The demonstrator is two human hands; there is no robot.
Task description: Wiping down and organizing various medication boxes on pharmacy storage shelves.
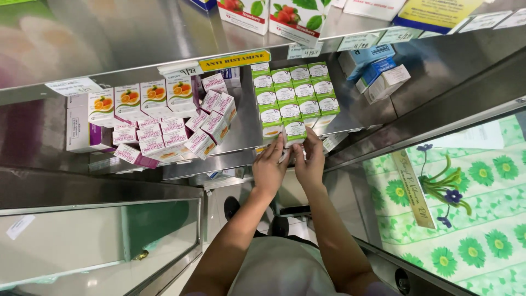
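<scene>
Reaching up to the steel shelf [241, 137], the left hand [268, 167] and right hand [310, 164] meet at the front row of small green-and-white cardboard boxes [295, 98]. Both sets of fingers [278, 147] pinch the nearest green-and-white box [295, 130] at the shelf's edge. Pink-and-white boxes [205, 123] lie jumbled just beside.

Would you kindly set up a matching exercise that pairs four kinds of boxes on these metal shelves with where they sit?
Things:
1. green and white boxes
2. pink and white boxes
3. boxes with orange fruit pictures
4. blue and white boxes

Places:
A. far right on the shelf, lying tilted
B. left part of the shelf, in an upright row
C. neat block just above both hands
D. loose pile between the orange-fruit row and the green block

Pairs: 1-C, 2-D, 3-B, 4-A

The left hand and right hand touch the block's lowest boxes.
</scene>
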